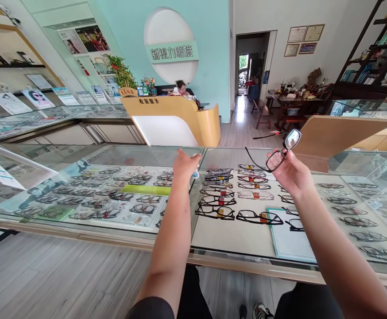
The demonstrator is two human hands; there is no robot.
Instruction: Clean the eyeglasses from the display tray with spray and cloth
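Note:
My right hand (291, 173) is raised above the glass counter, its fingers and thumb closed on a pair of eyeglasses (276, 160). The dark-framed glasses are tilted, one lens above the other, with both temples spread out to the left. Further left, my left hand (184, 165) reaches out over the counter top, closed around a small white bottle (196, 173). Only the bottle's lower part shows beside the hand; most of the fingers are hidden. Beneath both hands, rows of eyeglasses (216, 201) lie inside the glass display case (233, 241).
A white board with a teal edge (295, 241) lies in the case. Behind the counter stand a brown panel (342, 137) and a yellow reception desk (170, 106) with a person behind it. More glass cases (57, 115) run along the left wall.

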